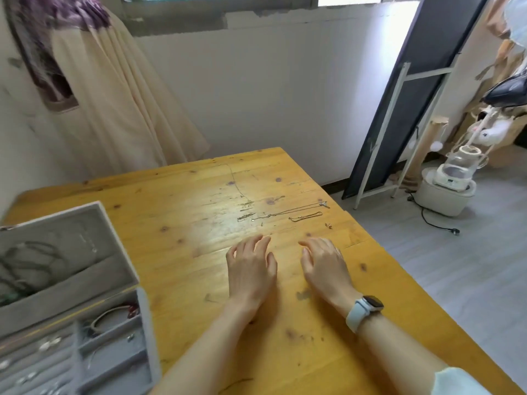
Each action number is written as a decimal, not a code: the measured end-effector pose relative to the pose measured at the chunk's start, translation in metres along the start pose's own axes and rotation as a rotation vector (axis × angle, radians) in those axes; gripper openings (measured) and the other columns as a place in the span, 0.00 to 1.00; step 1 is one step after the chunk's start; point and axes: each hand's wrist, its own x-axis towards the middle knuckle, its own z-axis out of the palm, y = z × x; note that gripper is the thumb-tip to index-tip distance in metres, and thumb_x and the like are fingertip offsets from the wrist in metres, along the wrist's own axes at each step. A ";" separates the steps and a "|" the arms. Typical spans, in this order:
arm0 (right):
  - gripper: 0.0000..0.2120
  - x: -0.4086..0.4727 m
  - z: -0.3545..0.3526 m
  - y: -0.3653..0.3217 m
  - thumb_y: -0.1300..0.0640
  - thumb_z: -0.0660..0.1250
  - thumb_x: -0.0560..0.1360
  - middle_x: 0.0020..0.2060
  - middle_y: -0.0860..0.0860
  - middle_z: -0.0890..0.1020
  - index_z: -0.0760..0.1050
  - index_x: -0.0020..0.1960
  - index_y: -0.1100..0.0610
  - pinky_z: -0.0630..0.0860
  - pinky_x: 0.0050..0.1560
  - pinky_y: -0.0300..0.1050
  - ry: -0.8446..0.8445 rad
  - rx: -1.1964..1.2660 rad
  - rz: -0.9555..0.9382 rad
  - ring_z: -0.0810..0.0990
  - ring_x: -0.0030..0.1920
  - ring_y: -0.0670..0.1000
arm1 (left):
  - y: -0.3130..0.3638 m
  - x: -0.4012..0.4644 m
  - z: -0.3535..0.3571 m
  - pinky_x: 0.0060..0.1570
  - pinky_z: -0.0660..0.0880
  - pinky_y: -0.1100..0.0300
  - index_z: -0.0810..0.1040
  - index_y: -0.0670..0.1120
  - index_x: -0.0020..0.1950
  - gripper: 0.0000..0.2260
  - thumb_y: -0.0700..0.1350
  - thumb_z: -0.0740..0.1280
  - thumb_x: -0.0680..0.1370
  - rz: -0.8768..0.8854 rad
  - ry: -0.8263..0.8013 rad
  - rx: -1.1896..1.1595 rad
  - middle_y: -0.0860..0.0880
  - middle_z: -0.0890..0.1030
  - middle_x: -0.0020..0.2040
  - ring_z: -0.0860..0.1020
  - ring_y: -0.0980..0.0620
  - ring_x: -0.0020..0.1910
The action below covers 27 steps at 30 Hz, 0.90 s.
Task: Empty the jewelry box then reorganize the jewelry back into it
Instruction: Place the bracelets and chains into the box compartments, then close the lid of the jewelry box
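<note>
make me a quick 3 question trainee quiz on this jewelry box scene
1. True or false: both hands grip a chain.
2. Where does the open jewelry box stand from the hands? A) right B) left C) beyond them
3. Which wrist wears the watch?

Key:
1. False: left hand and right hand hold nothing, fingers spread over the table; the chains lie beyond the fingertips.
2. B
3. The right.

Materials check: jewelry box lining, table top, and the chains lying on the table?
Jewelry box: grey, matte, soft-looking lining, likely velvet or felt; no shine on it.
Table: wood, shown by knots and plank seams; yellowish glossy finish, scuffed.
Chains: thin, pale, glinting, probably silver-coloured metal; too small to confirm.
</note>
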 end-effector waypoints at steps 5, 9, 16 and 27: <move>0.13 -0.007 0.025 -0.088 0.59 0.58 0.77 0.55 0.52 0.79 0.75 0.59 0.57 0.66 0.59 0.46 -0.059 0.120 -0.208 0.73 0.60 0.53 | -0.060 -0.035 -0.075 0.58 0.67 0.48 0.79 0.45 0.58 0.16 0.45 0.61 0.73 -0.120 0.050 0.065 0.46 0.80 0.56 0.76 0.46 0.58; 0.13 -0.007 0.048 -0.164 0.60 0.58 0.77 0.55 0.54 0.79 0.75 0.59 0.58 0.69 0.58 0.49 -0.097 0.184 -0.371 0.74 0.58 0.54 | -0.112 -0.068 -0.140 0.54 0.70 0.49 0.80 0.44 0.54 0.14 0.43 0.63 0.71 -0.185 0.195 0.169 0.47 0.82 0.51 0.78 0.47 0.53; 0.16 0.027 0.061 -0.305 0.59 0.56 0.74 0.57 0.56 0.78 0.74 0.59 0.59 0.66 0.61 0.54 0.096 0.085 -0.696 0.74 0.59 0.57 | -0.185 -0.109 -0.229 0.51 0.72 0.49 0.80 0.44 0.54 0.12 0.41 0.67 0.71 -0.316 0.351 0.313 0.46 0.81 0.51 0.78 0.44 0.52; 0.15 0.035 0.064 -0.350 0.56 0.55 0.79 0.63 0.50 0.74 0.69 0.65 0.52 0.60 0.61 0.50 -0.117 0.030 -0.760 0.68 0.64 0.53 | -0.231 -0.083 -0.277 0.68 0.55 0.50 0.53 0.48 0.75 0.24 0.47 0.56 0.81 -0.390 0.245 0.399 0.48 0.55 0.76 0.52 0.48 0.73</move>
